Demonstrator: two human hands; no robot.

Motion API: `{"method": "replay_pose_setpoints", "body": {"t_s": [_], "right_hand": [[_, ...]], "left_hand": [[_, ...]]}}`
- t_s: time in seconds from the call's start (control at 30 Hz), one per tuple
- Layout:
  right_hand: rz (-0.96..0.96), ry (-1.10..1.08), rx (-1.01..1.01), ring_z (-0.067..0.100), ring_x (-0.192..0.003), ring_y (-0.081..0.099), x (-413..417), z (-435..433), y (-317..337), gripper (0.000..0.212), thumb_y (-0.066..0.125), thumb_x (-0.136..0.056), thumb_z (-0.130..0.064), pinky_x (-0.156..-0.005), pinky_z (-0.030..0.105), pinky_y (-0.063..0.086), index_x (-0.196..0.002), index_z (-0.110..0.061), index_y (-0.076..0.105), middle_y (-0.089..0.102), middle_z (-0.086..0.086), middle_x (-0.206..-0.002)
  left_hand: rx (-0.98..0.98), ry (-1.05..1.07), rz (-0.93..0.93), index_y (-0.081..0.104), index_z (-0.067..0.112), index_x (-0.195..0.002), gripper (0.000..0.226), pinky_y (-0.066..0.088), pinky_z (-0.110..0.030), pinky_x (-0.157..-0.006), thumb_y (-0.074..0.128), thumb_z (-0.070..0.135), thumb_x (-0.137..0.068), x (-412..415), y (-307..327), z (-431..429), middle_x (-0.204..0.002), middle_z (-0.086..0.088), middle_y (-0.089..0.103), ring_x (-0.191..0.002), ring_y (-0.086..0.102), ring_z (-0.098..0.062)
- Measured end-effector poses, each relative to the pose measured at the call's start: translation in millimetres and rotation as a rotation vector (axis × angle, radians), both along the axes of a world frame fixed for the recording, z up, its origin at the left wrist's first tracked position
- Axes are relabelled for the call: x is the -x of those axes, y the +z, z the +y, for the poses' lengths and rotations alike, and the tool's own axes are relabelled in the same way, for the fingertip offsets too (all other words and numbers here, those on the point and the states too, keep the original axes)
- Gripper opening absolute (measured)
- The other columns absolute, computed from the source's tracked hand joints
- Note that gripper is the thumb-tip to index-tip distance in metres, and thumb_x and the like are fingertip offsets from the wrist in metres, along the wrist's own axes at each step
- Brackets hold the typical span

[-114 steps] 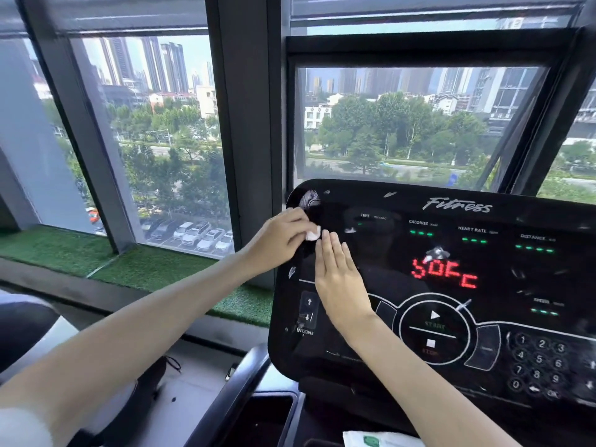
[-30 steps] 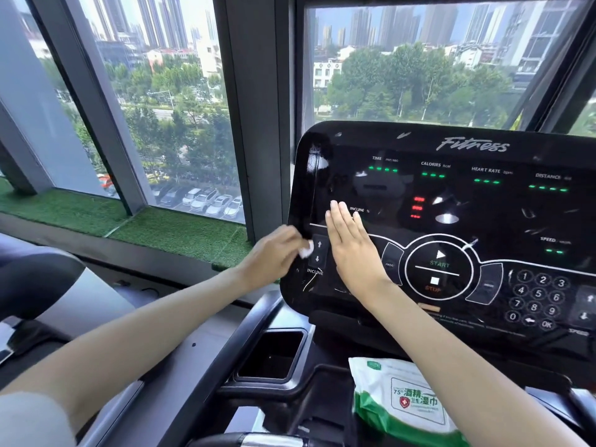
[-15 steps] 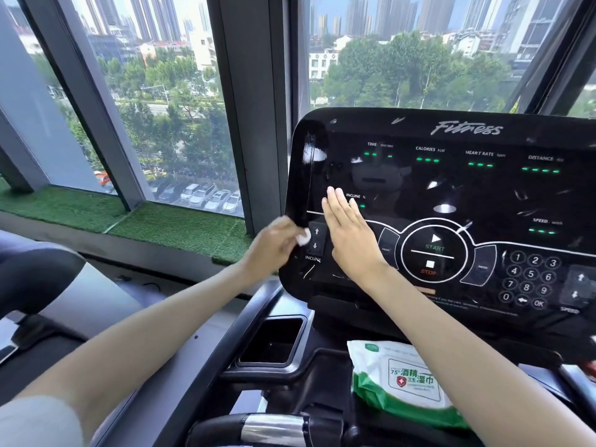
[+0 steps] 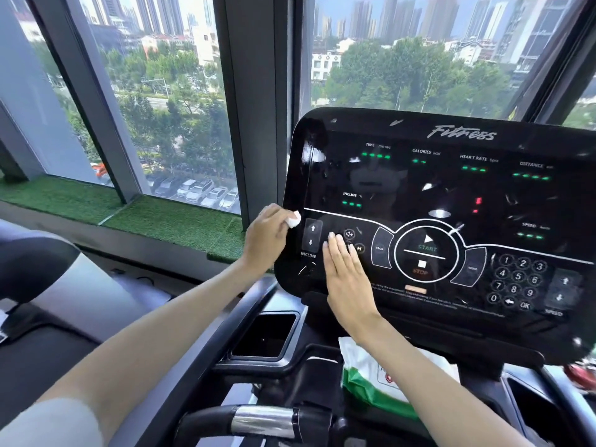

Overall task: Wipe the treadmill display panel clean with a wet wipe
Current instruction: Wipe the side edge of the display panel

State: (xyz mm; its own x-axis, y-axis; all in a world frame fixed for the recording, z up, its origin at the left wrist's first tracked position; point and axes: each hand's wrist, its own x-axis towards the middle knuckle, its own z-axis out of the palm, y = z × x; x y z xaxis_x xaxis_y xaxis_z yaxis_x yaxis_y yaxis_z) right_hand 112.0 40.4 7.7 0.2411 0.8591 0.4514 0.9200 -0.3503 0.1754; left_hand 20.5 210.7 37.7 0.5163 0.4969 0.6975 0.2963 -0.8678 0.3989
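The glossy black treadmill display panel point(image 4: 451, 188) fills the right half of the view, with green readouts and a round START/STOP control. My left hand point(image 4: 266, 240) is at the panel's left edge, closed on a small balled-up white wet wipe point(image 4: 294, 219) that touches the panel beside the incline arrows. My right hand point(image 4: 346, 275) lies flat on the lower left of the panel, fingers straight and close together, fingertips near the volume button.
A white and green wet wipe pack point(image 4: 371, 379) rests on the console tray below the panel, partly behind my right forearm. A black cup holder point(image 4: 264, 337) lies left of it. A chrome-banded handlebar point(image 4: 264, 421) runs below. Windows and a pillar point(image 4: 258, 108) stand behind.
My right hand has slid down the panel, uncovering the volume button. My left hand with the wipe stays at the panel's left edge beside the incline arrows. The camera has shifted.
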Motion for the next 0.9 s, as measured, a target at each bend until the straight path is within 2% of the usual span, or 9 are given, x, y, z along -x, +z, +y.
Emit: {"method": "replay_pose_setpoints", "body": {"t_s": [0.1, 0.23, 0.4, 0.5, 0.57, 0.67, 0.73, 0.83, 0.9], "right_hand": [[-0.021, -0.02, 0.044, 0.035, -0.14, 0.023, 1.2, 1.0, -1.2, 0.074, 0.053, -0.071, -0.002, -0.114, 0.046, 0.022, -0.14, 0.008, 0.03, 0.025, 0.024, -0.15], [-0.096, -0.026, 0.055, 0.034, -0.142, 0.016, -2.0, -1.8, -4.3, 0.066, 0.041, -0.08, -0.004, -0.116, 0.045, 0.015, -0.142, 0.008, 0.021, 0.017, 0.024, -0.152], [-0.129, -0.036, 0.047, 0.035, -0.141, 0.019, -3.1, 1.7, -10.1, 0.062, 0.032, -0.081, -0.003, -0.116, 0.045, 0.017, -0.141, 0.008, 0.024, 0.021, 0.025, -0.151], [-0.145, -0.033, 0.056, 0.036, -0.142, 0.014, -4.2, 2.0, -10.0, 0.06, 0.028, -0.084, -0.003, -0.117, 0.046, 0.013, -0.142, 0.009, 0.019, 0.016, 0.026, -0.152], [-0.154, -0.031, 0.068, 0.036, -0.143, 0.009, -4.7, 1.5, -11.0, 0.06, 0.022, -0.084, -0.002, -0.117, 0.046, 0.01, -0.143, 0.009, 0.014, 0.011, 0.026, -0.153], [-0.156, -0.036, 0.036, 0.036, -0.142, 0.013, -3.5, 3.6, -12.6, 0.061, 0.026, -0.082, -0.001, -0.117, 0.046, 0.011, -0.142, 0.01, 0.019, 0.015, 0.027, -0.152], [-0.145, -0.034, 0.007, 0.037, -0.141, 0.017, -2.0, 5.8, -13.5, 0.061, 0.026, -0.081, 0.0, -0.116, 0.046, 0.015, -0.141, 0.01, 0.024, 0.019, 0.027, -0.151], [-0.142, -0.033, 0.004, 0.036, -0.141, 0.017, -1.8, 5.4, -12.4, 0.06, 0.018, -0.082, 0.0, -0.116, 0.046, 0.016, -0.141, 0.009, 0.022, 0.019, 0.026, -0.151], [-0.159, -0.031, 0.031, 0.036, -0.142, 0.013, -2.6, 3.6, -11.4, 0.059, 0.021, -0.084, -0.001, -0.117, 0.046, 0.012, -0.143, 0.009, 0.017, 0.015, 0.026, -0.152]], "left_hand": [[-0.068, -0.057, 0.061, 0.065, 0.01, -0.093, 0.019, 0.053, -0.032, -0.057, 0.054, -0.003, -0.084, 11.7, -24.1, -11.6, -0.088, 0.0, 0.059, -0.08, 0.056, -0.013], [-0.137, -0.183, 0.163, 0.058, 0.017, -0.098, 0.019, 0.052, -0.034, -0.047, 0.049, 0.005, -0.086, 33.6, -58.9, -30.4, -0.089, 0.0, 0.056, -0.082, 0.053, -0.012], [0.044, 0.046, -0.037, 0.065, 0.009, -0.095, 0.02, 0.044, -0.026, -0.057, 0.052, -0.003, -0.085, 8.6, -27.5, -15.3, -0.085, -0.002, 0.055, -0.078, 0.05, -0.012], [-0.031, -0.023, 0.018, 0.061, 0.013, -0.094, 0.021, 0.046, -0.026, -0.061, 0.046, 0.002, -0.085, 23.6, -57.7, -26.1, -0.087, -0.003, 0.056, -0.082, 0.051, -0.015], [-0.064, -0.101, 0.103, 0.059, 0.015, -0.096, 0.021, 0.053, -0.034, -0.058, 0.048, 0.001, -0.085, 43.2, -81.1, -31.9, -0.089, -0.002, 0.058, -0.082, 0.052, -0.014], [-0.071, -0.15, 0.207, 0.064, 0.009, -0.095, 0.022, 0.054, -0.039, -0.056, 0.055, -0.006, -0.082, 48.4, -73.6, -24.3, -0.088, -0.005, 0.06, -0.08, 0.054, -0.015], [0.009, -0.102, 0.129, 0.067, 0.003, -0.093, 0.023, 0.054, -0.036, -0.063, 0.058, -0.014, -0.079, 35.3, -55.1, -16.4, -0.086, -0.007, 0.06, -0.078, 0.055, -0.018], [0.101, -0.001, -0.018, 0.067, 0.002, -0.095, 0.02, 0.049, -0.028, -0.07, 0.056, -0.011, -0.083, 22.5, -51.2, -19.1, -0.085, -0.009, 0.059, -0.078, 0.056, -0.02], [0.071, -0.087, 0.017, 0.065, 0.004, -0.096, 0.018, 0.05, -0.031, -0.071, 0.054, -0.007, -0.085, 24.2, -71.2, -38.5, -0.086, -0.008, 0.058, -0.078, 0.055, -0.019]]}}
